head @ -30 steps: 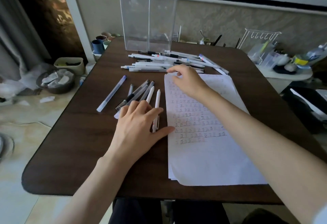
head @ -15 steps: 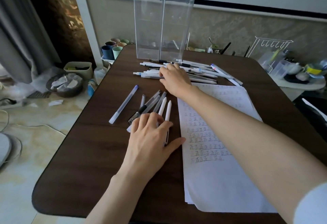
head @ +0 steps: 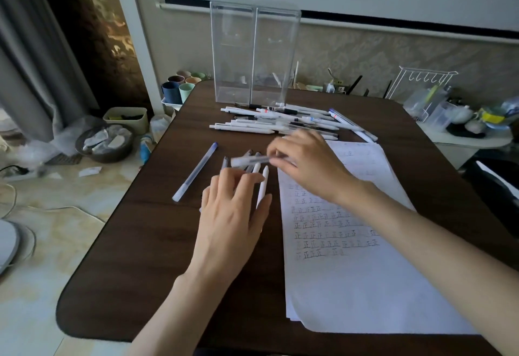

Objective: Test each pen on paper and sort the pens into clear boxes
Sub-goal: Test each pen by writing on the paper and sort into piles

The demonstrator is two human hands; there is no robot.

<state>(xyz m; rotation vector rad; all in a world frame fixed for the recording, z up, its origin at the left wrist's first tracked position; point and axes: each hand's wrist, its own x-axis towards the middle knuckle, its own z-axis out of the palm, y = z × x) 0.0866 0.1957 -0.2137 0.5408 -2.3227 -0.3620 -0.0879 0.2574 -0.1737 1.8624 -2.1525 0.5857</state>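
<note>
While left hand covers pens, right hand seemingly pinches one pen.

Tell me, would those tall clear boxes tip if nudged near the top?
Probably: the clear boxes stand tall on narrow bases and look nearly empty, so likely light and easy to topple. Pushed low, they might slide on the smooth table instead.

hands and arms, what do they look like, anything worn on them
The left hand and right hand are bare, no gloves. The left forearm and right forearm are bare too: no sleeve, watch or bracelet shows in the frame. The right hand is blurred, so small rings cannot be ruled out.
</note>
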